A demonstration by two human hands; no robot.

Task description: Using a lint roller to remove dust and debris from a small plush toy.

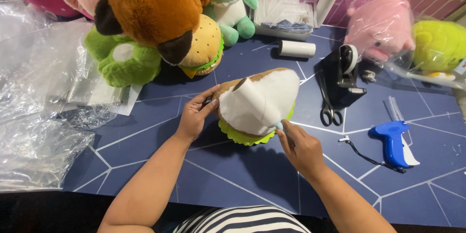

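In the head view, a burger-shaped plush toy (257,104) is held tilted on its side near the middle of the blue table (233,174), its white underside turned up. The left hand (194,116) is pinched on the toy's brown left edge; the right hand (301,148) is closed with fingertips at its lower right rim, by the green frill. An inspection or turning step appears to be in hand; a steady two-sided grip seems called for. A blue tagging gun (391,141) lies toward the right edge, scissors (329,107) between.
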